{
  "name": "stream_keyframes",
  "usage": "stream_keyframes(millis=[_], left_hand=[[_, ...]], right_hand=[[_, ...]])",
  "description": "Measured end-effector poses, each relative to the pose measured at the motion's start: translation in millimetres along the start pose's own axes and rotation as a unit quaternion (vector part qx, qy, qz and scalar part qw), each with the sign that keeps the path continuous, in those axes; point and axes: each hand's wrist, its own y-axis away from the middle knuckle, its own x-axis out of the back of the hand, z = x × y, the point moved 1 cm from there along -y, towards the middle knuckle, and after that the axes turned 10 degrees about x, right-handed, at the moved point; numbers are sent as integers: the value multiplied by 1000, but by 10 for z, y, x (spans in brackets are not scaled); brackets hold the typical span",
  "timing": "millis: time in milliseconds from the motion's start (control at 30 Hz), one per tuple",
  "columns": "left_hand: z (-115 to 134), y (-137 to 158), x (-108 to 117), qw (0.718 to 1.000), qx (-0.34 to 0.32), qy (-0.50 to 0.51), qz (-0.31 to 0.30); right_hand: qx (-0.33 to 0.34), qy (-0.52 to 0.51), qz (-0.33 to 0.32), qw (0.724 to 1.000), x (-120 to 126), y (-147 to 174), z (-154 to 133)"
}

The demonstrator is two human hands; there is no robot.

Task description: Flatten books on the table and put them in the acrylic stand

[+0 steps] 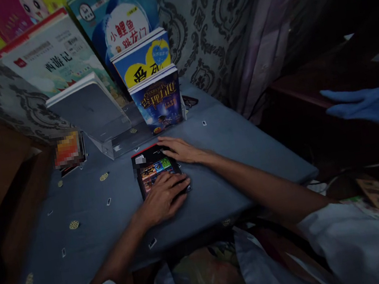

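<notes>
A black book (154, 164) with a red edge and small colourful pictures on its cover lies flat on the cloth-covered table. My left hand (164, 196) rests over its lower part, fingers stretched out and palm down. At the book's upper right edge, my right hand (184, 151) touches the cover with its fingers extended. Both hands are open, and the left one hides part of the pictures. Just behind the book, a clear display stand (107, 146) holds a grey-white book (90, 111) and a blue book (158, 101) with gold lettering.
Further books stand behind, including a pale green one (54, 57) and a large blue one (127, 26). A pixelated orange-red item (68, 152) sits at the table's left. Dark glasses (190, 100) lie behind the stand. A blue glove (374, 104) shows at the far right.
</notes>
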Motion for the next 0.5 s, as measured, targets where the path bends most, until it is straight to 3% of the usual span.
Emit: stream_keyframes(millis=[167, 333, 500], left_hand=[[-165, 80, -30, 999, 21, 19, 20], [-526, 263, -102, 979, 162, -27, 123], [-516, 445, -130, 977, 187, -59, 84]], right_hand=[[3, 58, -36, 998, -18, 43, -171], [17, 63, -51, 997, -32, 169, -292], [49, 43, -79, 995, 7, 433, -443]])
